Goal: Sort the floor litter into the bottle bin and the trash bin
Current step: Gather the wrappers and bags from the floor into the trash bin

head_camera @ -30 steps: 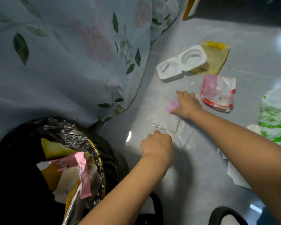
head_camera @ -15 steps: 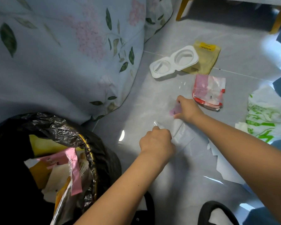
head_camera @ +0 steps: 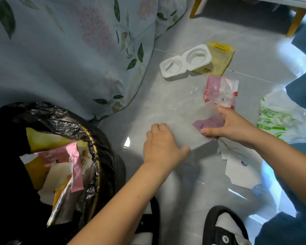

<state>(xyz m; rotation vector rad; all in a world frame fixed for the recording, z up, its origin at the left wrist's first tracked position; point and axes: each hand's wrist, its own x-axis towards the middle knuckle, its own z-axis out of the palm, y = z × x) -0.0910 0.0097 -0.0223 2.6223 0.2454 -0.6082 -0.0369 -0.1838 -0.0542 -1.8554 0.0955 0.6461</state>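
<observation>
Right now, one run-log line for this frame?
step: picking up litter | left hand: grips clear plastic bag | right hand: pinches same bag | trash bin: left, part-filled | floor: white tray, yellow packet

This is looking like a home, most likely a bedroom. A pale blue bedsheet (head_camera: 64, 55) printed with green leaves and faded pink flowers is hanging down across the upper left of the frame and spilling onto a glossy grey tiled floor (head_camera: 184, 191). At the upper right, two yellow wooden furniture legs (head_camera: 296, 22) are standing on the tiles. In the lower left, a trash bin (head_camera: 99, 144) lined with a black bag is sitting right against the sheet, holding household wrappers. Along the bottom edge, black-strapped sandals (head_camera: 224, 228) are showing on the person's feet.
</observation>
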